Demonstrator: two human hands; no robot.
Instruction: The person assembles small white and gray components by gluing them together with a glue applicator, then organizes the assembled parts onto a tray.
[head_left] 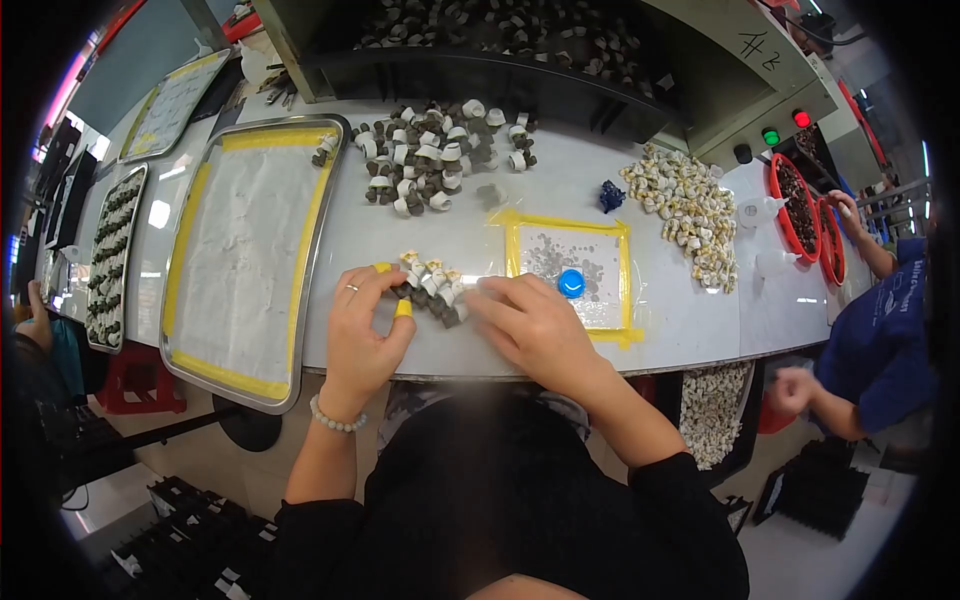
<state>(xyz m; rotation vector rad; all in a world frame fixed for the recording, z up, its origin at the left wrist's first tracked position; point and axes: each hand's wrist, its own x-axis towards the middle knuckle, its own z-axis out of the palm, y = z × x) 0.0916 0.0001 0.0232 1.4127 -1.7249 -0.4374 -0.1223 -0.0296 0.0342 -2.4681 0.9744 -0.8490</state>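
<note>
Both our hands work a small cluster of dark and white cylindrical parts (432, 288) at the white table's (420, 225) near edge: left hand (362, 335), yellow-capped fingers (402, 309) pinching parts, right hand (535, 325) curled loosely over them. Alongside sit a metal tray (245, 255) and a yellow-taped square (570, 275) with a blue cap (571, 283).

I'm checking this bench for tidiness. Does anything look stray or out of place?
One thing: a small dark blue crumpled piece lies alone on the white table, between the dark-and-white parts pile and the pale parts pile. It matches neither pile. Both hands work a small cluster normally.
</note>
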